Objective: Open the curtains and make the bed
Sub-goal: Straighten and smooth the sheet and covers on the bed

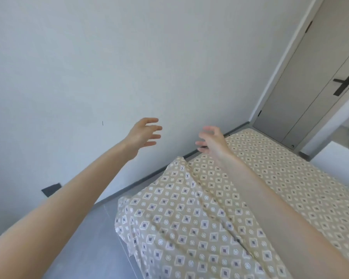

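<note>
A bed (290, 178) covered in beige fabric with a diamond and circle print runs from the lower middle toward the door at the right. A folded layer of the same patterned cover (179, 218) lies bunched on its near end. My left hand (143, 133) is raised in front of the white wall, fingers spread, holding nothing. To its right, above the bed's far edge, my right hand (212, 141) is also empty with its fingers apart. Both arms reach forward. No curtains are in view.
A grey door (310, 87) with a dark handle (345, 84) stands at the right, past the bed's end. The white wall (109, 57) fills the left. Grey floor (85, 238) lies between wall and bed. A white desk (334, 158) stands at the far right.
</note>
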`<state>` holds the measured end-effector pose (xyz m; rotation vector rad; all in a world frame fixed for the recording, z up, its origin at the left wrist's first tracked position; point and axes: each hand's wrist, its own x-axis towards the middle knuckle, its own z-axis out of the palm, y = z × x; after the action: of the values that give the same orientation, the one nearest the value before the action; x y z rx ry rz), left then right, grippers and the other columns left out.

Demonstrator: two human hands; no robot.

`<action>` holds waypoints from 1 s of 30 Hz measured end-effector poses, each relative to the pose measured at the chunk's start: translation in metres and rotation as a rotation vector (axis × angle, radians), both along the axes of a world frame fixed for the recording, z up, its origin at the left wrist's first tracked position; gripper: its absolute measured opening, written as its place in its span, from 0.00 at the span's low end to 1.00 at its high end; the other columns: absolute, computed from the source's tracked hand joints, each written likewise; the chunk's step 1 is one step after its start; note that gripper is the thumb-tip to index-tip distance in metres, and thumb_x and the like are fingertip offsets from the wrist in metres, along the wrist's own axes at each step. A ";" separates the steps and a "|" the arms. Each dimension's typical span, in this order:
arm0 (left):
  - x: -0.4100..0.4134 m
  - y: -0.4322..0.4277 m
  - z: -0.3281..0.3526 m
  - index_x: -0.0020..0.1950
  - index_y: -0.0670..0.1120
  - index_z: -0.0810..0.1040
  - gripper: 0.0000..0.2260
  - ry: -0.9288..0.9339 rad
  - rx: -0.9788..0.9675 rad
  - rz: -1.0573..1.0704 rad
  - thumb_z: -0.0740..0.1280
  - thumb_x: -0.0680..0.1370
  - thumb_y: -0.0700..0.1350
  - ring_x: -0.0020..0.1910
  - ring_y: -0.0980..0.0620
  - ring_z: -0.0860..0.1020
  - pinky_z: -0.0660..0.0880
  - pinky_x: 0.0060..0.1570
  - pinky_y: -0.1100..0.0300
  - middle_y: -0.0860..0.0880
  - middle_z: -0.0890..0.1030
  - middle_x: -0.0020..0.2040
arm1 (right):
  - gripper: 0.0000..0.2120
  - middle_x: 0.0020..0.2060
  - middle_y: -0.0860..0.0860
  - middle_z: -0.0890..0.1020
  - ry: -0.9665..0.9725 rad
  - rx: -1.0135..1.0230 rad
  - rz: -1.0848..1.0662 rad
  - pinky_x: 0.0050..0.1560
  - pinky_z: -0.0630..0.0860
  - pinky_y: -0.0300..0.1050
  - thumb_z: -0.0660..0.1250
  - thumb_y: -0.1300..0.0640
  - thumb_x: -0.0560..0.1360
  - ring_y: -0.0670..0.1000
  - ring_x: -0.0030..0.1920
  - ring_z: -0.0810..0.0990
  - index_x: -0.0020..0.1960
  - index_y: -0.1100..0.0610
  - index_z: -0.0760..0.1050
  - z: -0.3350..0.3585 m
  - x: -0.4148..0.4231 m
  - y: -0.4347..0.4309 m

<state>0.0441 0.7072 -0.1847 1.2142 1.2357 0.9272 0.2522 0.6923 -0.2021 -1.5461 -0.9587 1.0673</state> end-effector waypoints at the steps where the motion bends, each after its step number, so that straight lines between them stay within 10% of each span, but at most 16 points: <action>1: -0.009 0.015 0.001 0.67 0.49 0.71 0.14 -0.004 0.003 -0.002 0.61 0.81 0.43 0.55 0.49 0.79 0.76 0.56 0.56 0.49 0.78 0.60 | 0.12 0.46 0.49 0.74 -0.003 0.002 -0.007 0.47 0.78 0.44 0.59 0.63 0.78 0.51 0.44 0.78 0.61 0.54 0.66 0.001 -0.008 0.017; 17: -0.116 0.324 0.011 0.66 0.51 0.72 0.14 0.034 0.092 -0.321 0.59 0.80 0.43 0.54 0.52 0.79 0.76 0.57 0.57 0.53 0.79 0.58 | 0.10 0.53 0.50 0.76 0.131 0.095 -0.391 0.39 0.78 0.41 0.61 0.63 0.79 0.48 0.40 0.80 0.58 0.54 0.69 -0.009 -0.137 0.276; 30: -0.041 0.453 0.005 0.65 0.50 0.72 0.14 -0.005 0.012 -0.597 0.59 0.81 0.43 0.56 0.51 0.78 0.76 0.55 0.59 0.51 0.78 0.60 | 0.10 0.56 0.54 0.77 0.161 0.045 -0.658 0.43 0.79 0.42 0.61 0.63 0.78 0.50 0.44 0.80 0.59 0.56 0.71 -0.025 -0.070 0.356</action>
<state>0.0034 1.1605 -0.1792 1.4747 0.7856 0.4927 0.1825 1.0483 -0.2267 -1.5503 -0.3121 0.6749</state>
